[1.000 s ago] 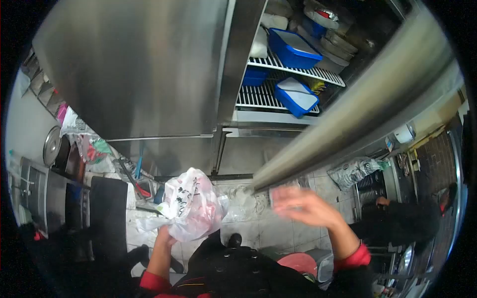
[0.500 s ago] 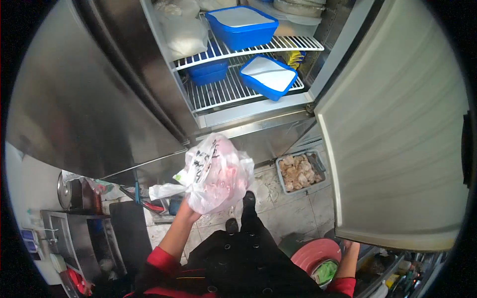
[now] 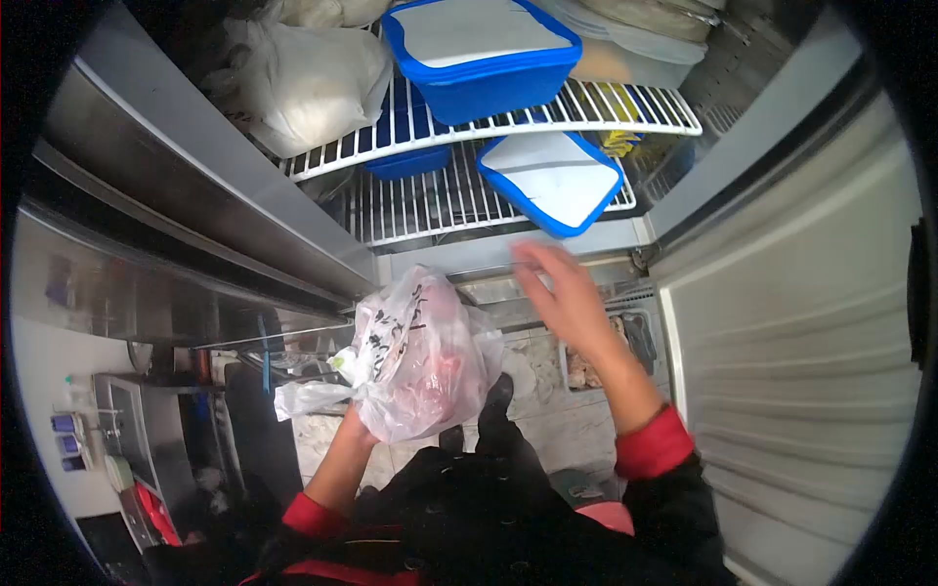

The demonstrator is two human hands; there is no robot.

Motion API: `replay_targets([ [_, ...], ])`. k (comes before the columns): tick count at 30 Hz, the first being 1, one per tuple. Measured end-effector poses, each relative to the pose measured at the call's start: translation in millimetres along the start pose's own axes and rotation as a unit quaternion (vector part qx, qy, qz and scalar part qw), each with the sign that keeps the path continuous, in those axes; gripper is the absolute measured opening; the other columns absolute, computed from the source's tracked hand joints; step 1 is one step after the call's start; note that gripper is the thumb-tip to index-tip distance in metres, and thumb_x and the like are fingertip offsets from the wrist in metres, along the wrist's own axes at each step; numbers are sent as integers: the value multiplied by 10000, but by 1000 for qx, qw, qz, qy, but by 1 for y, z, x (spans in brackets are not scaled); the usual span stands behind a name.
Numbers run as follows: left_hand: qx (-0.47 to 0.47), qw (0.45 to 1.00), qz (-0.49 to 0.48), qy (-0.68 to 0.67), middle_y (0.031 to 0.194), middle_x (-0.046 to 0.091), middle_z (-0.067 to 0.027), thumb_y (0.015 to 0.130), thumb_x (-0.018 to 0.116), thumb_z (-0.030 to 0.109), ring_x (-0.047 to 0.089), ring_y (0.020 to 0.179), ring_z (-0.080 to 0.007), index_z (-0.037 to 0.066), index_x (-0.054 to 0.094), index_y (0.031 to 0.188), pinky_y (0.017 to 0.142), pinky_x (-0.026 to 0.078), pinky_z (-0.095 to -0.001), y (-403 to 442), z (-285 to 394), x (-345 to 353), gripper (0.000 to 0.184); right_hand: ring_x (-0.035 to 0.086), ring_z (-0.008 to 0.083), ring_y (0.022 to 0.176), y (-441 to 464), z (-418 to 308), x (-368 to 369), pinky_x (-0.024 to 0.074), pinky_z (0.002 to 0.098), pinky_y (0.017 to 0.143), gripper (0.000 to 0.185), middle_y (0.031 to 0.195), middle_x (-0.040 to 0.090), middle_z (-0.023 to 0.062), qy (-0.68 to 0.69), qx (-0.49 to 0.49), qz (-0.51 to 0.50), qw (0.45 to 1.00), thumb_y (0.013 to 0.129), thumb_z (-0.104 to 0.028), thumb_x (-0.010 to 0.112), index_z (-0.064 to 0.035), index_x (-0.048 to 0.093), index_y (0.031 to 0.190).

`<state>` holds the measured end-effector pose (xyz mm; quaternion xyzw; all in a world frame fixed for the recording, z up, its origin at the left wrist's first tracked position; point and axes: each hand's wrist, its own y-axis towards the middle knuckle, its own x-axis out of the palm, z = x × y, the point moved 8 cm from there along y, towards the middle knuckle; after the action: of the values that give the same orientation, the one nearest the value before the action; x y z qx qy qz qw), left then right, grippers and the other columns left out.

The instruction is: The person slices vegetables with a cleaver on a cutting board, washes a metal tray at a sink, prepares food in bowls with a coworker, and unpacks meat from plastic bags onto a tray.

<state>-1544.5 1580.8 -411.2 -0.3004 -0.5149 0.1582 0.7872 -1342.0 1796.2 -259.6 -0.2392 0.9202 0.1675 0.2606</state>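
Observation:
A knotted white plastic bag (image 3: 420,361) with black writing and pinkish contents rests on my left hand (image 3: 360,427), whose fingers are mostly hidden beneath it. My right hand (image 3: 562,293) is raised, slightly blurred, with its fingers apart and nothing in it. It is just below the blue container with a white lid (image 3: 552,176) on the lower wire shelf (image 3: 420,210), not visibly touching it. A larger blue container (image 3: 479,59) stands on the upper wire shelf (image 3: 498,127), beside a whitish filled bag (image 3: 303,83).
The open fridge door (image 3: 791,322) stands at the right. On the floor below, a grey tub (image 3: 640,337) with pale brown pieces is partly behind my right forearm. A pink basin (image 3: 608,515) shows near my body. Metal furniture (image 3: 171,439) stands at the left.
My right hand has left the door's edge and moved up in front of the shelves. The door has swung wide open. The shelves now appear closer, and the bag remains on my left hand.

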Motion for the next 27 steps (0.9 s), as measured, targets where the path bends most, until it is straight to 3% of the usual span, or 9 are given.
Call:
replay_targets([
  [3, 19, 1000, 17, -12, 1273, 624, -151, 974, 581, 326, 632, 1135, -282, 44, 514, 1356, 976, 527, -452, -2, -4, 6, 480, 536, 362, 1208, 105, -54, 34, 426, 446, 1021, 415, 1194, 608, 193, -72, -225, -9, 972, 862, -104, 645, -89, 591, 1273],
  [5, 35, 999, 31, -18, 1273, 624, -152, 972, 585, 328, 632, 1135, -282, 45, 513, 1357, 977, 526, -452, -1, -7, 2, 484, 537, 386, 1204, 159, -50, 74, 424, 482, 1028, 460, 1204, 604, 203, -150, -267, 25, 952, 847, -189, 669, -105, 586, 1291],
  [7, 57, 998, 31, -20, 1273, 623, -151, 967, 593, 329, 631, 1136, -283, 44, 512, 1359, 982, 523, -450, 3, -11, -9, 490, 535, 392, 1206, 202, -38, 108, 418, 518, 1033, 515, 1223, 597, 205, -215, -190, -37, 957, 830, -266, 684, -121, 575, 1311],
  [8, 71, 997, 24, -17, 1274, 623, -150, 964, 599, 328, 631, 1136, -283, 44, 512, 1360, 985, 520, -448, 7, -12, -18, 495, 474, 375, 1287, 234, -34, 128, 360, 524, 1081, 404, 1403, 502, 207, -243, -64, -223, 942, 910, -263, 601, -119, 613, 1288],
  [11, 92, 993, 46, -50, 1268, 623, -146, 947, 633, 316, 630, 1129, -280, 18, 516, 1350, 999, 509, -435, 13, -17, -4, 515, 480, 376, 1279, 267, -22, 140, 363, 524, 1078, 393, 1397, 509, 208, -338, -59, -293, 892, 912, -261, 600, -118, 620, 1277],
  [15, 113, 992, 16, -45, 1270, 620, -155, 962, 615, 266, 626, 1141, -270, -28, 527, 1325, 991, 509, -425, 45, -16, 0, 475, 487, 378, 1269, 274, 2, 115, 366, 524, 1074, 378, 1389, 517, 209, -404, -104, -265, 869, 914, -257, 598, -117, 630, 1263],
  [21, 154, 988, 13, -24, 1295, 611, -135, 1003, 521, 313, 621, 1164, -272, 46, 523, 1338, 1006, 508, -447, 82, 11, 41, 428, 498, 382, 1253, 255, 37, 55, 372, 524, 1068, 357, 1376, 529, 211, -443, -139, -185, 866, 917, -252, 596, -114, 644, 1242],
  [25, 184, 978, -30, -96, 1287, 600, -132, 986, 561, 182, 611, 1167, -252, 9, 497, 1342, 1012, 495, -420, 102, 28, 71, 401, 505, 384, 1243, 235, 46, 27, 375, 523, 1064, 343, 1368, 537, 212, -457, -167, -133, 864, 919, -249, 595, -113, 654, 1228],
  [27, 259, 959, 42, -103, 1297, 594, -113, 1000, 543, 183, 610, 1161, -241, 27, 507, 1336, 997, 506, -420, 109, 43, 87, 372, 509, 385, 1238, 221, 37, 22, 377, 523, 1062, 336, 1364, 541, 213, -458, -207, -97, 859, 920, -247, 594, -112, 658, 1221],
])
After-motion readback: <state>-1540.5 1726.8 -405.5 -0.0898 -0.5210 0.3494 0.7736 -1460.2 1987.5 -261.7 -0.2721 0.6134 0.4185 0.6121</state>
